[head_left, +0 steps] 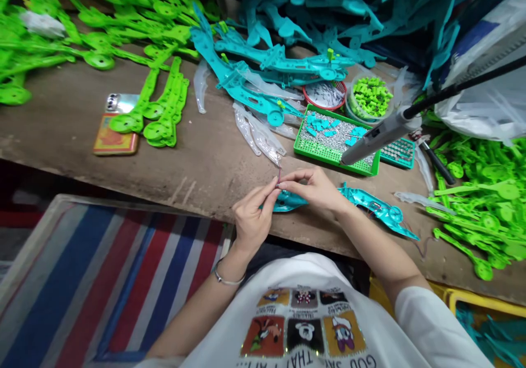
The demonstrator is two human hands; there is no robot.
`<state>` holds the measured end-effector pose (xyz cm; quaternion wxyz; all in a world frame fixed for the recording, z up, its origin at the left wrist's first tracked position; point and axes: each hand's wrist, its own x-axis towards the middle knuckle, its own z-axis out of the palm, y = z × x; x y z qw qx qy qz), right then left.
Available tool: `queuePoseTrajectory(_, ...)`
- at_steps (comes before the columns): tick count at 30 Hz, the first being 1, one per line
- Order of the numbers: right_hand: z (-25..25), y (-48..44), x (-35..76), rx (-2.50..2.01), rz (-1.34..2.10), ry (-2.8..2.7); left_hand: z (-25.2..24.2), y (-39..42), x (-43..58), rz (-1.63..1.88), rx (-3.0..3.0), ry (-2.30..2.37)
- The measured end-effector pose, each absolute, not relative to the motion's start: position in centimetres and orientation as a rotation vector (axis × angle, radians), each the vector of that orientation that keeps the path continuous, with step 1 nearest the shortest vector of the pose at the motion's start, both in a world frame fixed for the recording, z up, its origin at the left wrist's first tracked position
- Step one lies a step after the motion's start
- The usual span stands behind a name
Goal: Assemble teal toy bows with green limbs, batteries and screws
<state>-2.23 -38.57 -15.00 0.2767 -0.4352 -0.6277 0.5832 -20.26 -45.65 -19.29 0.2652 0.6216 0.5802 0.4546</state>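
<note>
My left hand [253,210] and my right hand [314,188] meet above the near edge of the table. Both pinch a thin dark reddish wire [280,175] between their fingertips, and its end is too small to make out. Beneath the hands lies a long turquoise plastic part [361,199], partly hidden by my right hand and forearm. Thin wires run inside it and trail from its right tip. Just beyond the fingertips are clear plastic pieces [263,137].
A green tray [302,144] of small metal pieces stands beyond my right hand, with a grey electric screwdriver [376,135] hanging over it. Green parts [493,198] are heaped right. Turquoise parts [275,58] lie behind. A phone [117,132] lies left.
</note>
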Motion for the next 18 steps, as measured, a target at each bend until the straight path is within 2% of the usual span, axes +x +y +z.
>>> queuePoseTrajectory(8, -15.8, -38.8, -2.5, -1.216, 1.332, -1.815, -19.4, -45.3, -21.1, 1.13, 1.804, 1.709)
queuePoseTrajectory(13, -16.3, -38.7, -2.4, -1.149, 1.35, -1.806, -19.1, -45.2, -21.4, 1.021, 1.754, 1.536)
queuePoseTrajectory(18, -17.3, -39.0, -2.2, -1.25, 1.257, -1.91, -18.6, -41.1, -25.9, 0.893, 1.967, 1.54)
